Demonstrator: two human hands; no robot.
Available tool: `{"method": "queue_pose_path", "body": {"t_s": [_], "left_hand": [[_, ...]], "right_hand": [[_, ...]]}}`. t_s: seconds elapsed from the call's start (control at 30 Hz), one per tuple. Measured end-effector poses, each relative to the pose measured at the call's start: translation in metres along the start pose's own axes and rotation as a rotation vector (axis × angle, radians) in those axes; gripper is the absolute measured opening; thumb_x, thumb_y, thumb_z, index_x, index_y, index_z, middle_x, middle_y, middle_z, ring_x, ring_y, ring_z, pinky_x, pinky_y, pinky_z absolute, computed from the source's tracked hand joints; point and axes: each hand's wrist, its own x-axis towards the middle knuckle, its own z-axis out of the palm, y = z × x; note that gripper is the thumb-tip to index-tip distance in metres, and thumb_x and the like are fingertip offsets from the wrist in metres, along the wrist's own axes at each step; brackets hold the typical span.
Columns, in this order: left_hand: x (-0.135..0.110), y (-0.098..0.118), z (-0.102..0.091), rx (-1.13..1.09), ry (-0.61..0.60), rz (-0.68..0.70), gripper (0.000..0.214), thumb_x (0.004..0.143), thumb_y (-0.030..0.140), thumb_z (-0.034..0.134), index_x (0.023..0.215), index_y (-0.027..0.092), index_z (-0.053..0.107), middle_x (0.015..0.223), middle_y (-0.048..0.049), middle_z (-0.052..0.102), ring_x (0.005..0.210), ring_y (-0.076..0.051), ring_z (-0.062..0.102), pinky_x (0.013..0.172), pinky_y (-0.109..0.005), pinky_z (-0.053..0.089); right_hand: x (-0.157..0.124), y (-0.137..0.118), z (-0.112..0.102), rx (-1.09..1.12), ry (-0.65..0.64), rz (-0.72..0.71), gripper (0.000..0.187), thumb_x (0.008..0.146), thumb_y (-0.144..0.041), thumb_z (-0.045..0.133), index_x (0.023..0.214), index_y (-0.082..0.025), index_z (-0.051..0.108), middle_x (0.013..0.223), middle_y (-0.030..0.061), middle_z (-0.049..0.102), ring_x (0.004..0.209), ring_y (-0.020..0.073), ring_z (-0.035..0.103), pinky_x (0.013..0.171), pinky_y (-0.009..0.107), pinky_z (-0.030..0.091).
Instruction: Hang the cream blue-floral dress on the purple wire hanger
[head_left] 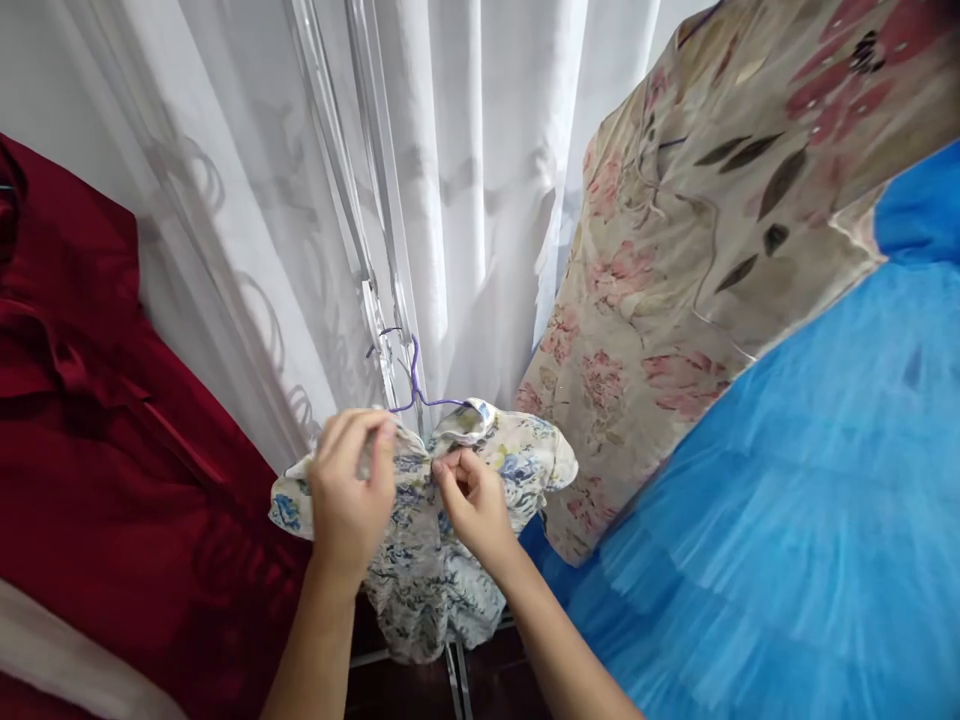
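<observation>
A small short-sleeved floral garment [409,590], white with blue and yellow print and a collar, hangs on a purple hanger [417,385]. At the front of its neckline, my right hand [476,500] pinches the fabric between thumb and fingers. Beside the left half of the collar is my left hand [349,490], its fingers curled and the thumb tip meeting the index fingertip. Whatever that pinch holds is too small or hidden to make out. Part of the left shoulder lies behind this hand.
Metal rack poles [382,180] rise behind the garment, before white curtains [480,150]. A dark red garment [150,430] hangs at left. On the right are a beige floral dress [637,290] and a blue layered dress [757,540].
</observation>
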Motion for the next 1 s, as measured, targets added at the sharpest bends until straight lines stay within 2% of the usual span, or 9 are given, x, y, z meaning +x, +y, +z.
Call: {"method": "queue_pose_path", "body": {"t_s": [0.1,0.23,0.3,0.37,0.47,0.57,0.73,0.9,1.0], "left_hand": [[0.0,-0.039,-0.017,-0.053,0.29,-0.182,0.016,0.09,0.028,0.06,0.097,0.016,0.069,0.095,-0.0054,0.068,0.092,-0.02,0.064,0.088,-0.033,0.05],[-0.025,-0.115,-0.035,-0.352,0.603,-0.625,0.017,0.085,0.03,0.067,0.099,0.02,0.07,0.092,-0.0007,0.068,0.085,-0.015,0.063,0.085,-0.028,0.052],[-0.045,-0.144,-0.036,-0.547,0.679,-0.843,0.008,0.083,0.022,0.065,0.09,0.018,0.069,0.084,0.0007,0.067,0.077,-0.013,0.062,0.077,-0.026,0.054],[-0.067,-0.159,-0.032,-0.73,0.7,-1.047,0.007,0.083,0.014,0.059,0.082,0.016,0.066,0.077,0.0006,0.066,0.07,-0.011,0.062,0.067,-0.022,0.054],[-0.097,-0.157,-0.024,-0.927,0.739,-1.242,0.015,0.085,0.009,0.051,0.079,0.014,0.063,0.076,-0.0004,0.066,0.069,-0.009,0.061,0.063,-0.018,0.053],[-0.119,-0.148,-0.015,-0.94,0.749,-1.283,0.016,0.087,0.008,0.049,0.079,0.014,0.062,0.077,-0.0015,0.066,0.07,-0.009,0.062,0.065,-0.018,0.054],[-0.153,-0.144,0.008,-0.833,0.73,-1.332,0.01,0.085,0.008,0.051,0.082,0.015,0.058,0.076,-0.0022,0.064,0.069,-0.01,0.063,0.065,-0.021,0.052],[-0.186,-0.126,0.015,-0.796,0.626,-1.399,0.001,0.082,0.014,0.06,0.083,0.014,0.059,0.079,-0.0042,0.064,0.07,-0.013,0.064,0.074,-0.029,0.054],[-0.186,-0.097,0.007,-0.801,0.462,-1.269,0.021,0.08,0.032,0.071,0.09,0.015,0.063,0.092,-0.006,0.066,0.086,-0.017,0.066,0.084,-0.031,0.053]], "right_hand": [[-0.01,0.016,-0.005,-0.034,-0.046,0.04,0.025,0.093,-0.032,0.054,0.073,-0.019,0.05,0.056,-0.0055,0.041,0.052,0.0107,0.038,0.051,0.024,0.029],[-0.021,0.017,-0.012,-0.074,-0.185,0.088,0.037,0.094,-0.03,0.049,0.06,-0.02,0.038,0.054,-0.0056,0.034,0.053,0.0102,0.035,0.052,0.024,0.026],[-0.024,0.017,-0.012,-0.072,-0.238,0.089,0.04,0.093,-0.027,0.049,0.057,-0.02,0.033,0.054,-0.0055,0.032,0.053,0.0098,0.035,0.052,0.024,0.026],[-0.026,0.02,-0.013,-0.057,-0.263,0.097,0.036,0.09,-0.023,0.05,0.057,-0.02,0.036,0.053,-0.0051,0.035,0.053,0.0101,0.037,0.053,0.024,0.028],[-0.029,0.029,-0.02,-0.04,-0.23,0.157,0.023,0.084,-0.02,0.053,0.062,-0.019,0.047,0.053,-0.0046,0.043,0.052,0.011,0.041,0.053,0.024,0.031],[-0.034,0.04,-0.029,-0.031,-0.201,0.212,0.013,0.083,-0.019,0.055,0.07,-0.019,0.052,0.053,-0.0051,0.046,0.051,0.0112,0.041,0.052,0.023,0.033],[-0.044,0.058,-0.033,-0.026,-0.219,0.261,0.014,0.084,-0.02,0.054,0.07,-0.02,0.051,0.052,-0.0055,0.048,0.049,0.0112,0.042,0.051,0.023,0.033],[-0.057,0.09,-0.052,-0.132,-0.155,0.368,0.02,0.086,-0.026,0.049,0.067,-0.02,0.048,0.048,-0.0055,0.048,0.045,0.0121,0.045,0.049,0.023,0.034],[-0.069,0.097,-0.069,-0.26,-0.194,0.439,0.018,0.083,-0.023,0.052,0.065,-0.019,0.051,0.051,-0.0033,0.054,0.049,0.0136,0.05,0.051,0.024,0.037]]}}
